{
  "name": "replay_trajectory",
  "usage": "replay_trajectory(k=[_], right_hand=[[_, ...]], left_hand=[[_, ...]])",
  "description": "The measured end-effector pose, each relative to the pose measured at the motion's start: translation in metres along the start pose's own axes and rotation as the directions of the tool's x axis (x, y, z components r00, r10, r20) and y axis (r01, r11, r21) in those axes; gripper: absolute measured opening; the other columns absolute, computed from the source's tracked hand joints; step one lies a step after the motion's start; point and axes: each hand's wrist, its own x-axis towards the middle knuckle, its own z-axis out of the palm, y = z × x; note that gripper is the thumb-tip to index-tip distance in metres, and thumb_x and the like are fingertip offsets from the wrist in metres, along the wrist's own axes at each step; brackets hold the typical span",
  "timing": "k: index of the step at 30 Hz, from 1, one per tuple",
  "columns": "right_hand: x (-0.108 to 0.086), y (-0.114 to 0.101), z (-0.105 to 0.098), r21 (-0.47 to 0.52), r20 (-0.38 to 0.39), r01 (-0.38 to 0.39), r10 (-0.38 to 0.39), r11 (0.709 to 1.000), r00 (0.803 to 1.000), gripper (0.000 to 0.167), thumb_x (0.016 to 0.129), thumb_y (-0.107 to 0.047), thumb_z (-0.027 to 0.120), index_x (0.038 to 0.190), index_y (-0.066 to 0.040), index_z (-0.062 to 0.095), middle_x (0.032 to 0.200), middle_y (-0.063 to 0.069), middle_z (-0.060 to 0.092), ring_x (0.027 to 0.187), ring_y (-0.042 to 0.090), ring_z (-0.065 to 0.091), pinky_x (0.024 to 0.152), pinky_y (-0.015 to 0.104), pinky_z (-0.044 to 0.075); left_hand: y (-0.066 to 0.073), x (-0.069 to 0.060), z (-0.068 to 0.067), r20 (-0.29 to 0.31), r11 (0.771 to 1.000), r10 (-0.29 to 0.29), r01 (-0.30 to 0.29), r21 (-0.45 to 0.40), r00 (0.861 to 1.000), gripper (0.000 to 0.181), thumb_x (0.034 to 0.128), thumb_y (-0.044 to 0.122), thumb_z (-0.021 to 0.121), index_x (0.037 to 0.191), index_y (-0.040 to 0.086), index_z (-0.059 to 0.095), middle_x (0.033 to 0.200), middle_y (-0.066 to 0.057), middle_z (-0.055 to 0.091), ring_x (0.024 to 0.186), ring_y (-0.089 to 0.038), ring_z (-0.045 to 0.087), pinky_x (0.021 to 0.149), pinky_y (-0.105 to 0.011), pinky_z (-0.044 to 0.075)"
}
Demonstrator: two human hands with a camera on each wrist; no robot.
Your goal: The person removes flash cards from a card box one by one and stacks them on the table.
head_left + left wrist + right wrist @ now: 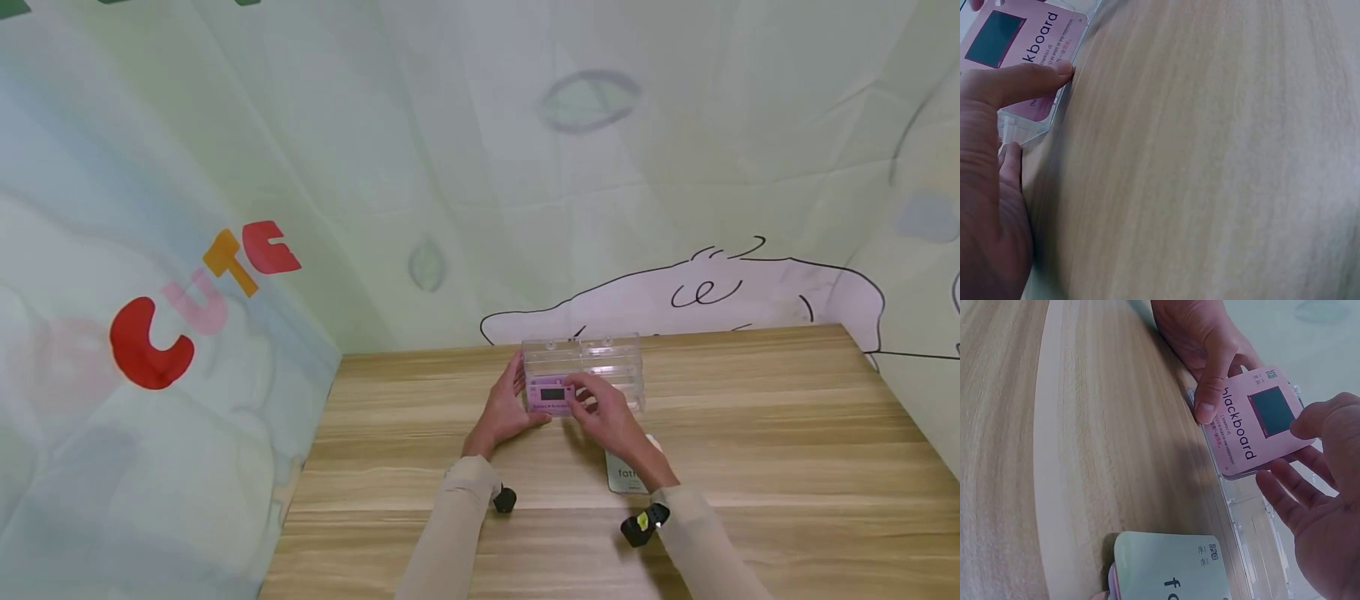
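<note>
A clear plastic organizer [611, 353] with compartments stands near the table's back edge. Pink cards printed "blackboard" [1254, 450], with a dark green board picture, lie at its left front compartment. My left hand [504, 410] grips the organizer's left end, its thumb on the front edge over the card's lower part. Thumb and fingers of my right hand [609, 418] pinch the blackboard card at its right side. In the left wrist view, the left thumb covers part of the lettering on the pink card [1038, 111]. The right palm hides nothing of the card's picture except one edge.
A pale green card [1154, 559] tops a small stack on the wooden table [390, 467], partly under my right forearm. Black wrist cameras [505, 500] sit at both cuffs. A printed cloth [450, 167] hangs behind and to the left of the table.
</note>
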Motion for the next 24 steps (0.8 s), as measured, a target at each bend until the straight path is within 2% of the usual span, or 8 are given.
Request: replay_trajectory(k=[9, 24], right_hand=[[0.0008, 0.0006, 0.0013, 0.014, 0.001, 0.005, -0.005, 1.0, 1.0, 0.022, 0.099, 0.001, 0.066, 0.121, -0.004, 0.066, 0.118, 0.011, 0.068, 0.101, 0.028, 0.067, 0.081, 0.038, 0.064], [0.0012, 0.002, 0.003, -0.011, -0.018, 0.044, -0.044, 0.999, 0.999, 0.025, 0.098, 0.003, 0.066, 0.122, -0.004, 0.067, 0.117, 0.013, 0.068, 0.099, 0.027, 0.066, 0.079, 0.036, 0.064]], left_hand=[[-0.0001, 0.0002, -0.0005, -0.001, 1.0, 0.0, 0.0, 0.005, 1.0, 0.129, 0.072, 0.014, 0.097, 0.168, 0.025, 0.012, 0.168, -0.003, 0.031, 0.151, -0.018, 0.034, 0.12, -0.027, 0.034], [0.0006, -0.0002, -0.0003, 0.003, 1.0, 0.023, -0.023, -0.018, 1.0, 0.129, 0.0715, 0.012, 0.097, 0.168, 0.024, 0.011, 0.168, -0.003, 0.031, 0.152, -0.019, 0.033, 0.121, -0.029, 0.033]])
